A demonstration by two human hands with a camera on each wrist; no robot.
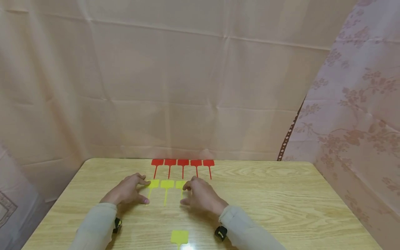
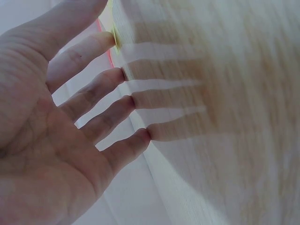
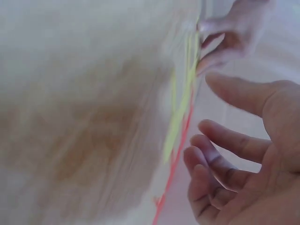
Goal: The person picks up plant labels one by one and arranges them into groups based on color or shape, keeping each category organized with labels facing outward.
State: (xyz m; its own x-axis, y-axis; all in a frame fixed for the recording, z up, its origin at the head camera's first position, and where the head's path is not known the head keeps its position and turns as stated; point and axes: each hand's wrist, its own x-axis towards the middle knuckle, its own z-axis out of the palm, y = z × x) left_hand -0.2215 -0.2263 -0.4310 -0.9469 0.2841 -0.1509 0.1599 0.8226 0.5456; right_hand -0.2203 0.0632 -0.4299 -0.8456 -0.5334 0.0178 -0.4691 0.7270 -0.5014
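Observation:
Three yellow T-shaped plant labels lie side by side on the table. My left hand point(image 1: 126, 189) rests on the tabletop at the left yellow label point(image 1: 153, 184), its index fingertip on the label's edge and its thumb by the stem. In the left wrist view the fingers point(image 2: 96, 93) are spread and nearly straight, tips down on the wood. The middle yellow label point(image 1: 167, 184) lies untouched. Over the right yellow label point(image 1: 179, 184) is my right hand point(image 1: 201, 195), partly covering it, with loosely bent fingers point(image 3: 225, 164) and nothing held.
Behind the yellow row, several red plant labels point(image 1: 183, 162) lie in a line along the table's back edge. Another yellow label point(image 1: 179, 236) lies near the front. A beige cloth point(image 1: 187, 86) hangs behind the wooden table point(image 1: 265, 201), with a flowered cloth point(image 1: 359, 132) to the right.

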